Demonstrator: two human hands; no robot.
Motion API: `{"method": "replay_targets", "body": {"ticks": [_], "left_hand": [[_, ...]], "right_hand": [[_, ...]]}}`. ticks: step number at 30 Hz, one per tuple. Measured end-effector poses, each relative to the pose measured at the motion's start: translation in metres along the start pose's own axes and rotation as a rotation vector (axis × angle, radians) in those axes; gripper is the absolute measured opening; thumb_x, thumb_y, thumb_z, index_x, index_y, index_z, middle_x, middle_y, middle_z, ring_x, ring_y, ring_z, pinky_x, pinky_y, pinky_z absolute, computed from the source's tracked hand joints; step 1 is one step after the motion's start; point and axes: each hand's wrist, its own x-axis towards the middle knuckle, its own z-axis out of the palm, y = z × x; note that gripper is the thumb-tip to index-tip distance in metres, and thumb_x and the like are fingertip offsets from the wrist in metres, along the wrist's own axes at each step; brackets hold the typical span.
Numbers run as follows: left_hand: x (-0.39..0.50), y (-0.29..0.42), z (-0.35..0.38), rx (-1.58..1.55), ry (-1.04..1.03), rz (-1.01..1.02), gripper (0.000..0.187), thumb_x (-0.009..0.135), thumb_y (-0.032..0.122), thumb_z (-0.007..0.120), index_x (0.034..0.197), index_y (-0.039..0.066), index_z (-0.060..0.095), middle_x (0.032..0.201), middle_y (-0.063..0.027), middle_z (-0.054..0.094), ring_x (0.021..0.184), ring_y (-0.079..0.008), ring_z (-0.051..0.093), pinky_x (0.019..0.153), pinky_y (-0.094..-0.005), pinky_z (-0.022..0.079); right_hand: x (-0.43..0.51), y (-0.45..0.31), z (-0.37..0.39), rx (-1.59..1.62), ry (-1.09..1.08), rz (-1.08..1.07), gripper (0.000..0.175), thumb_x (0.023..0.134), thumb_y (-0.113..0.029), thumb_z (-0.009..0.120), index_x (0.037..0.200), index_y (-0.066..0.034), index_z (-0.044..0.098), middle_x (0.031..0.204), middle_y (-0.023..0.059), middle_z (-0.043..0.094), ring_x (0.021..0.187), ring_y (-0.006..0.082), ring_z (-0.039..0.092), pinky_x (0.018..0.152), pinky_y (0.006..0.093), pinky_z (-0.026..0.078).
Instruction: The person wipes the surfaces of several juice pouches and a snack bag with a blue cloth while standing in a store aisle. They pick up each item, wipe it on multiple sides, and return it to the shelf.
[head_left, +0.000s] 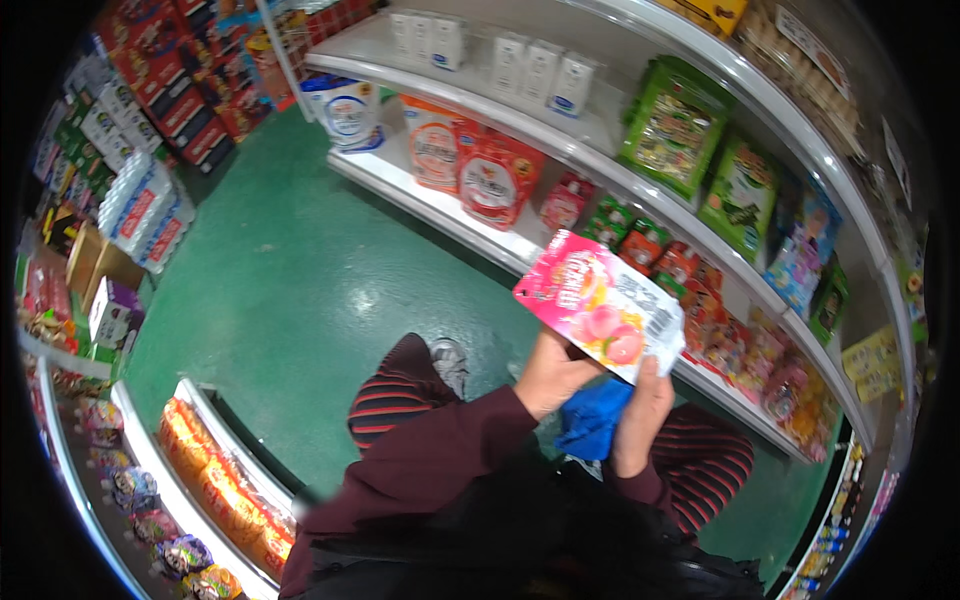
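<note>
Both my hands hold a pink and white snack pouch (600, 307) with peaches pictured on it, tilted in front of the lower shelf. My left hand (555, 371) grips its near edge, with the fingers hidden behind the pouch. At the pouch's white end, the thumb of my right hand (645, 420) presses on the front. A crumpled blue thing (596, 416), perhaps a bag or cloth, shows below the pouch between my hands. Small pink, green and red snack packets (645, 244) stand on the lower shelf (521, 251) just beyond the pouch.
Large red pouches (495, 176) and white cartons (570, 82) stand on the shelves ahead. Green bags (679, 124) lean at the right. Stacked boxes and a plastic-wrapped pack (146, 210) line the left. Another shelf with orange snack packs (225, 487) is behind at lower left. The floor (300, 262) is green.
</note>
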Motion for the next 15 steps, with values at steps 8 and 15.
{"method": "replay_targets", "body": {"ticks": [8,15], "left_hand": [[-0.006,0.008,0.009,0.174,0.008,0.078,0.044,0.079,-0.005,0.074,0.120,-0.002,0.059,0.116,-0.0085,0.066,0.105,-0.0154,0.064,0.090,-0.0301,0.052],[-0.003,0.006,0.011,0.156,-0.021,0.085,0.047,0.079,-0.006,0.074,0.123,-0.002,0.056,0.117,-0.0092,0.065,0.108,-0.0163,0.063,0.093,-0.0322,0.051]], "right_hand": [[0.001,0.009,0.012,0.100,0.002,-0.070,0.030,0.102,-0.016,0.053,0.122,0.0046,0.059,0.116,0.0077,0.066,0.103,0.0100,0.059,0.091,0.0261,0.045],[0.026,0.007,-0.009,-0.009,0.124,-0.051,0.030,0.105,-0.025,0.045,0.097,0.0006,0.058,0.089,-0.0006,0.058,0.082,0.0044,0.048,0.075,0.0212,0.041]]}}
